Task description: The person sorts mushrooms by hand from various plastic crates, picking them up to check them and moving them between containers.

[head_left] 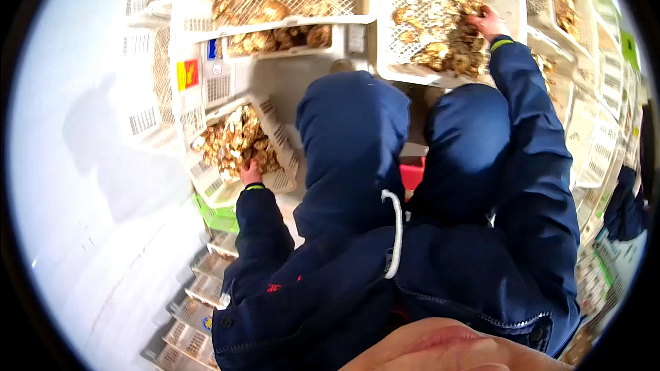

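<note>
Left hand (251, 172) sits at the near edge of a heap of brown, lumpy pieces (237, 134) in a small white crate (282, 141); right hand (489, 24) sits at the right edge of a larger heap (450, 48) in a crate ahead (412, 77). From my feed, I cannot tell whether either grips anything. Navy-trousered knees (354, 130) lie between, with stacked crates (598, 124) farther right.

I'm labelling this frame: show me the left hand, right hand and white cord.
Left hand (251, 172): head view, back of hand.
Right hand (490, 24): head view, back of hand.
White cord (398, 233): head view, its middle stretch.
</note>
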### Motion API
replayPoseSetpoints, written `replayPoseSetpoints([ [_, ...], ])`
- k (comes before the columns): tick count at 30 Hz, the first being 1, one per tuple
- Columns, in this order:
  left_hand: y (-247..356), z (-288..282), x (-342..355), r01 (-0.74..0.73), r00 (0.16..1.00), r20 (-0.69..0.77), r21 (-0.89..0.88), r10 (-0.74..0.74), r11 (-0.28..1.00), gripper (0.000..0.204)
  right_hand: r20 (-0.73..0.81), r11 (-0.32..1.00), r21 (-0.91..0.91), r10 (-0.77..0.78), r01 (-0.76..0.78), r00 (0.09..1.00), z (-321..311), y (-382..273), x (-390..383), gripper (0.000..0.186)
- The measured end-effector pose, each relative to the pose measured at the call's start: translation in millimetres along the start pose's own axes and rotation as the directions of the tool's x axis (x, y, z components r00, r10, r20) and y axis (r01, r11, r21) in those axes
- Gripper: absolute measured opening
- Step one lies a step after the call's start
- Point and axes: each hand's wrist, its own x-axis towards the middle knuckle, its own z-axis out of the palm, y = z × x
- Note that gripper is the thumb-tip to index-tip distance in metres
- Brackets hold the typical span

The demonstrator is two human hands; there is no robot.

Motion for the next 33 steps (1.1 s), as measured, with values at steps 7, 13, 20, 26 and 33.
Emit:
replayPoseSetpoints([
  [7,362,89,-125,-0.328,0.761,0.359,-0.507,0.541,0.797,0.039,-0.392,0.651,0.295,-0.585,0.700,0.710,-111,-56,-99,0.055],
  [13,500,208,-287,-0.576,0.278,0.638,-0.488,0.719,0.656,0.043,-0.388,0.510,-0.092,-0.809,0.855,0.441,-171,-120,-177,0.060],
  [20,452,274,-295,-0.235,0.331,0.808,-0.429,0.487,0.872,0.021,-0.604,0.465,0.206,-0.632,0.861,0.486,-148,-131,-210,0.043],
  [26,465,266,-285,-0.156,0.268,0.789,-0.531,0.553,0.833,0.024,-0.357,0.301,0.842,-0.313,0.449,0.880,-106,-120,-173,0.032],
  [33,466,281,-277,-0.170,0.447,0.594,-0.677,0.668,0.716,0.031,-0.254,0.077,0.952,-0.350,0.298,0.902,-101,-122,-166,0.039],
])
